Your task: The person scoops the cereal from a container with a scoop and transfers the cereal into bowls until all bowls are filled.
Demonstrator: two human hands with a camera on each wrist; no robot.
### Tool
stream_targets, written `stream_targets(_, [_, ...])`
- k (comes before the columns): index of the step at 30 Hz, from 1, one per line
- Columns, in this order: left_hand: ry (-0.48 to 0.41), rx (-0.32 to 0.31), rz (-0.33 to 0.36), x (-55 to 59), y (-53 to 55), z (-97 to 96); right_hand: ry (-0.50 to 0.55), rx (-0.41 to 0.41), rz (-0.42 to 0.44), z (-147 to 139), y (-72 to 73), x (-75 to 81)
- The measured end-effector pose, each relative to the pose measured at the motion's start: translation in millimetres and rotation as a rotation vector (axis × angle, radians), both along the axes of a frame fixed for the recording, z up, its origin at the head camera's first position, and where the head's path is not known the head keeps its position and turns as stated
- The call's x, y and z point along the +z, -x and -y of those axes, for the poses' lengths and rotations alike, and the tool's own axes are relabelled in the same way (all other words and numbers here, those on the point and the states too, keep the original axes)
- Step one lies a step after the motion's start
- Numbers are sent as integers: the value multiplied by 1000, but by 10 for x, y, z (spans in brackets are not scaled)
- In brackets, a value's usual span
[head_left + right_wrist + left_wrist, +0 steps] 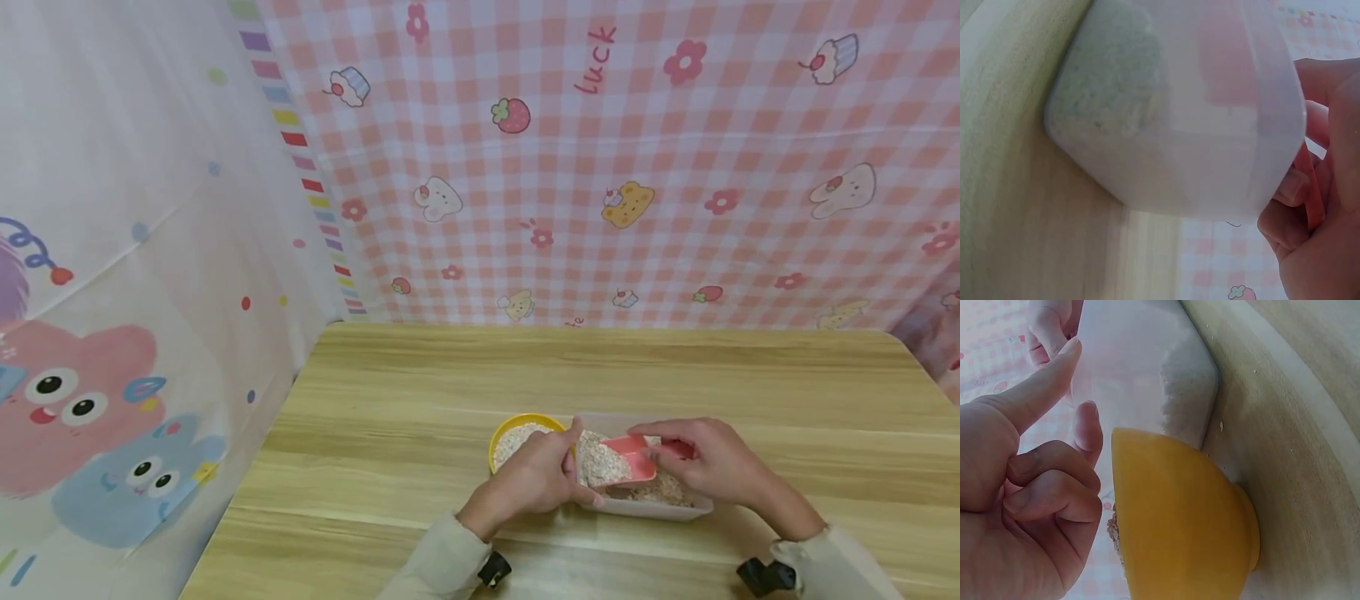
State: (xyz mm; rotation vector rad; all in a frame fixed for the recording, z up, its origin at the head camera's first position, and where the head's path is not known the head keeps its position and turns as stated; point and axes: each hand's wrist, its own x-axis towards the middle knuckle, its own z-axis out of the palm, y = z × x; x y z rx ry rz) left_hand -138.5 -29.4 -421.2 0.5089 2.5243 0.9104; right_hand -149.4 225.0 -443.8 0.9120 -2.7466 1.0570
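Observation:
In the head view my right hand [716, 462] grips the handle of a pink scoop [636, 457]. The scoop is tilted inside a clear plastic container [652, 510], with pale oat-like flakes [602, 463] heaped at its mouth. My left hand [534, 473] is at the container's left end, thumb and forefinger stretched out by the rim. The left wrist view shows this hand's [1041, 462] other fingers bent with nothing in them. Just beyond that hand stands a yellow bowl [1185, 519] of similar flakes, partly hidden by it in the head view.
Everything stands on a wood-grain table [420, 375], near its front. A few loose flakes lie on the tabletop beside the container. Behind hangs a pink checked cloth [637, 150], and at the left a white printed cloth [150, 275].

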Motion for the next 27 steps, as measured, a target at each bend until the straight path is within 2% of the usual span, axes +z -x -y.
stream_targets(9, [-30, -5, -12, -21, 0, 5, 15, -55, 51, 18, -39, -15])
stream_targets(17, [-45, -9, -7, -38, 6, 17, 33, -50, 57, 50, -61, -24])
stream_targets(27, [-76, -47, -69, -60, -13, 46, 23, -89, 84, 33, -51, -65])
